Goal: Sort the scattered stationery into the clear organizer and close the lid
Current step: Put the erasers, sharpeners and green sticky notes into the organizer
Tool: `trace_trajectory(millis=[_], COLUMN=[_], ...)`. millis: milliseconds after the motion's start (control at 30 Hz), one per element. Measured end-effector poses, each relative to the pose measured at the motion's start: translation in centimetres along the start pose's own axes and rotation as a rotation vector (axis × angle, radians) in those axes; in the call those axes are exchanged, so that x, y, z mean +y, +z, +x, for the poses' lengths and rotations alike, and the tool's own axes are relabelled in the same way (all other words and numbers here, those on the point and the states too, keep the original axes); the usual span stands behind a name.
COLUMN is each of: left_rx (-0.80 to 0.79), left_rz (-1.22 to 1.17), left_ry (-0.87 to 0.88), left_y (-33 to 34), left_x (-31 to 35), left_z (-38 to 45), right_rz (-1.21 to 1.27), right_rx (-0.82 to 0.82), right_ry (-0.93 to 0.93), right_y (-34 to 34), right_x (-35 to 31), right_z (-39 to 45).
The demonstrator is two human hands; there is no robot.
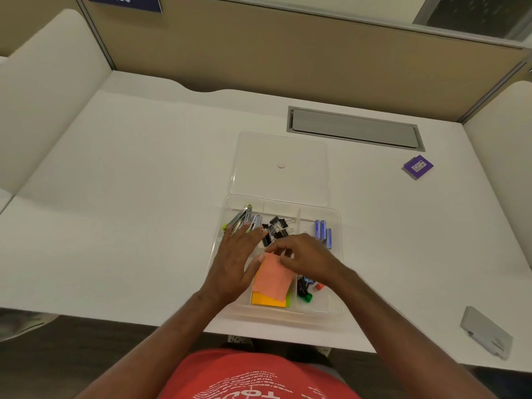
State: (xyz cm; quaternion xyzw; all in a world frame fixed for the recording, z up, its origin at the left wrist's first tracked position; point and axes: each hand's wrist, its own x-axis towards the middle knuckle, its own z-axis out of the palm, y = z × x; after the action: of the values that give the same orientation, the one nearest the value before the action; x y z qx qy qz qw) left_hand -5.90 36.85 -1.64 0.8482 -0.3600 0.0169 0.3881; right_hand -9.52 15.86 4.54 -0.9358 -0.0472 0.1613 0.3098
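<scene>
The clear organizer sits at the desk's front edge, its lid folded open flat behind it. Inside lie metal staplers or clips, black binder clips, blue batteries, and small coloured items. A pink sticky-note pad rests tilted on yellow and green pads in the front middle compartment. My left hand lies with straight fingers over the left compartments, thumb against the pink pad. My right hand has curled fingers at the pad's top edge, pinching it.
A purple pad or small box lies on the desk at the far right. A grey cable hatch is set into the desk behind the lid. A grey plate lies at the front right edge. Beige partition walls surround the desk.
</scene>
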Motion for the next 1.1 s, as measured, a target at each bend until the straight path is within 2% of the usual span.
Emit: trace_trajectory(millis=[100, 233, 300, 433, 633, 767, 1100], left_rx=[0.010, 0.000, 0.002, 0.016, 0.022, 0.009, -0.062], left_rz=[0.009, 0.039, 0.048, 0.090, 0.139, 0.181, 0.192], left_ry=[-0.003, -0.020, -0.031, -0.050, -0.066, -0.064, -0.061], left_y=[0.2, 0.3, 0.3, 0.5, 1.4, 2.2, 6.4], left_x=[-0.1, -0.1, 0.0, 0.4, 1.6, 2.9, 7.6], left_z=[0.0, 0.6, 1.1, 2.1, 3.6, 5.2, 10.2], right_rz=[-0.191, -0.357, -0.427, -0.494, -0.399, -0.317, -0.332], right_rx=[-0.013, 0.104, 0.166, 0.157, 0.201, 0.293, 0.382], right_ry=[-0.060, -0.181, -0.164, -0.066, -0.050, -0.019, 0.116], right_y=[0.6, 0.9, 1.6, 3.5, 3.8, 1.1, -5.8], right_x=[-0.2, 0.5, 1.0, 2.0, 3.0, 4.6, 11.3], right_z=[0.2, 0.4, 0.3, 0.3, 0.3, -0.1, -3.2])
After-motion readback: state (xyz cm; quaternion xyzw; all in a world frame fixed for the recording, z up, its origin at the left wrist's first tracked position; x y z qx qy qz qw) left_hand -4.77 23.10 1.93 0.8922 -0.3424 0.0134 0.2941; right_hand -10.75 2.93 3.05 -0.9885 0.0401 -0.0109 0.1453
